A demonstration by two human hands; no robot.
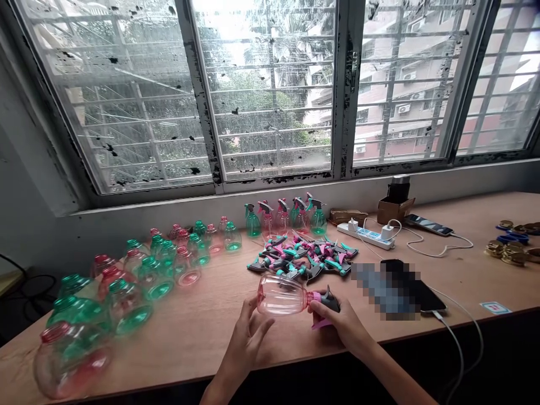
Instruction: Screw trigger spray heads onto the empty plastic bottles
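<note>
A clear pink spray bottle lies sideways in the air above the front of the table, between my two hands. My left hand cups its base end, fingers behind and thumb below. At the neck end, my right hand is wrapped round the grey and pink trigger spray head, which sits at the bottle's mouth. Whether the collar is fully screwed on cannot be seen. Just beyond the bottle is a pile of loose pink, green and grey spray heads.
Open green and pink bottles stand in rows on the left. Several bottles with spray heads line the window wall. To the right are a power strip, phones, cables, a cardboard box and gold-coloured rolls.
</note>
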